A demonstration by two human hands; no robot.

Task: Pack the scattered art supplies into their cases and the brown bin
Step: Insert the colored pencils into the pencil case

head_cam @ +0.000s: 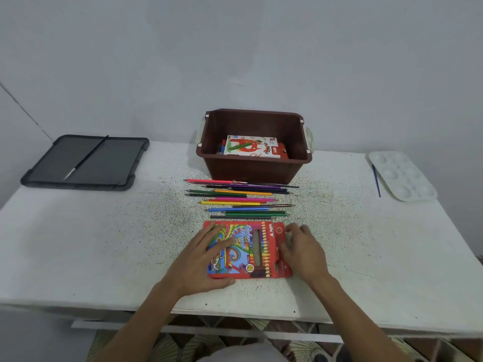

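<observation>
The flat red cardboard pencil case [245, 252] lies on the white speckled table [104, 244], near the person's edge, and both hands are on it. The left hand [206, 259] lies flat on the left part of the case, its straight fingers pressing down. The right hand [300, 249] is at the right end of the case. Its curled fingers and thumb seem to pinch the red end flap [279, 232] there. I cannot tell if the flap is open. The loose coloured pencils [240, 199] lie in a row just past the far edge of the case, between the case and the brown plastic bin [254, 169]. Each pencil lies left to right, the same way as the long side of the case. So I think the mouth of the case is at its right end, and the pencils must slide in sideways from there. The right hand is nearer that mouth, and the left hand holds the case down. Past the case, inside the bin, sits a white box of oil pastels [251, 146]. The pencils are not packed yet.
</observation>
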